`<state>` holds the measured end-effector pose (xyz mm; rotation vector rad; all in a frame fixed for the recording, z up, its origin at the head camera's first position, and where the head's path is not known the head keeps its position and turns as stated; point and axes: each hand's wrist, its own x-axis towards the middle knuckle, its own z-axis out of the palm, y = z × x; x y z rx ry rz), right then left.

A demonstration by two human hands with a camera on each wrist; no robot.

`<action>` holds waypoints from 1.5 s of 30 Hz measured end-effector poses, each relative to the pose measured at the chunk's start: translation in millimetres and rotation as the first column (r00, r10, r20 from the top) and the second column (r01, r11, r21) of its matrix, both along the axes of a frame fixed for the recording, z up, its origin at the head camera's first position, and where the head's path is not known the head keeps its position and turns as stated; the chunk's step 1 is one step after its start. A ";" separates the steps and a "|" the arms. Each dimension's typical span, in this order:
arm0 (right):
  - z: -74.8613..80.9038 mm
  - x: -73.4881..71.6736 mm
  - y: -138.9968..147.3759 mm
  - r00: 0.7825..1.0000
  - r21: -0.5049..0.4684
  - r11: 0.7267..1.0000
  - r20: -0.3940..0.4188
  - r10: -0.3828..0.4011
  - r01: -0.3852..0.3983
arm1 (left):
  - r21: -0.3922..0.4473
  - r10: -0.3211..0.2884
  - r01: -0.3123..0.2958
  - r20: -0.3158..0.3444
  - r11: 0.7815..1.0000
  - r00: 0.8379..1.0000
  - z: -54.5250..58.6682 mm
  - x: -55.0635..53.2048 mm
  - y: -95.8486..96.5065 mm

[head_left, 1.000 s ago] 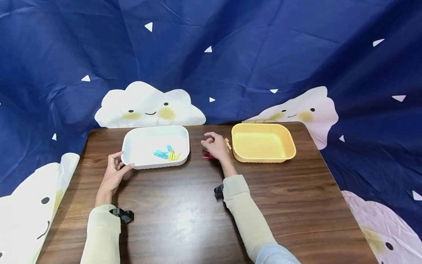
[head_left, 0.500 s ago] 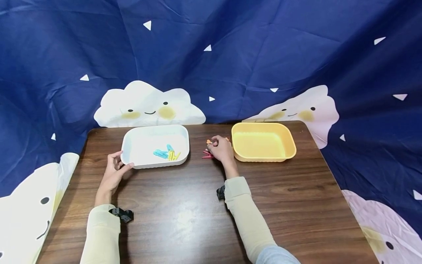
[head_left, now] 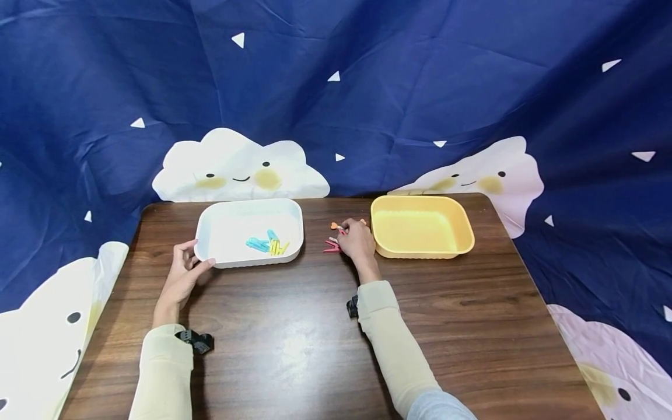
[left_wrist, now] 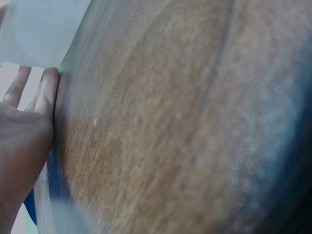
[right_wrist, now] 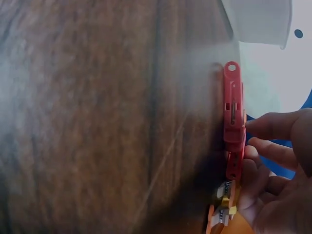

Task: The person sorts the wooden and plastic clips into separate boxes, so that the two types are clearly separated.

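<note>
My left hand (head_left: 180, 277) holds the near left corner of a white tray (head_left: 247, 263), thumb at the front rim and fingers along the left side. Light blue clothespins (head_left: 258, 244) and yellow clothespins (head_left: 275, 248) lie inside it. Between the two trays, my right hand (head_left: 360, 240) pinches a red clothespin at its fingertips, largely hidden by the fingers. Another red clothespin (right_wrist: 233, 107) lies on the table just in front of those fingers. Orange clothespins (head_left: 334, 226) show beyond the hand, and in the right wrist view some orange and yellow ones sit below the red.
A yellow tray (head_left: 415, 254) stands right of my right hand, with bare floor showing inside. Both trays sit near the far edge of the brown wooden table (head_left: 283, 326). Behind it hangs a dark blue cloth (head_left: 367, 87) with white clouds.
My right hand has moved slightly right and down among the clothespins, its fingers closing on a red one. Orange and red clothespins formerly behind it now show. The left hand stays at the white tray.
</note>
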<state>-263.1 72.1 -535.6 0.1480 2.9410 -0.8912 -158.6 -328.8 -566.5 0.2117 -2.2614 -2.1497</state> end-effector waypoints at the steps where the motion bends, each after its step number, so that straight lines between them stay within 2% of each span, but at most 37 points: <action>1: -0.5 -0.6 -0.3 1.000 0.013 1.000 -0.002 -0.003 0.003 | 0.001 0.000 0.000 -0.003 1.000 1.000 -0.2 -0.4 0.2; 8: -4.1 -3.0 -3.5 0.999 0.094 0.995 -0.034 -0.019 0.023 | 0.013 0.007 -0.006 -0.011 1.000 1.000 -2.3 -1.5 0.0; 13: -6.6 -3.0 -5.5 0.999 0.116 0.993 -0.048 -0.023 0.029 | 0.016 0.004 -0.003 -0.017 1.000 1.000 -2.1 -1.1 -0.3; 30: -8.7 0.2 -2.5 0.996 0.021 0.999 -0.081 -0.025 0.026 | 0.001 0.006 -0.006 0.005 1.000 1.000 -3.9 -1.9 -0.6; 39: -2.0 -1.1 -2.6 0.992 -0.040 0.999 -0.129 -0.005 0.000 | 0.005 0.011 -0.011 0.009 1.000 1.000 -3.0 -2.3 -0.1; 45: 3.1 -0.6 -6.1 0.993 -0.074 0.997 -0.118 0.024 -0.033 | 0.004 0.008 -0.008 0.014 1.000 1.000 -2.6 -1.4 0.1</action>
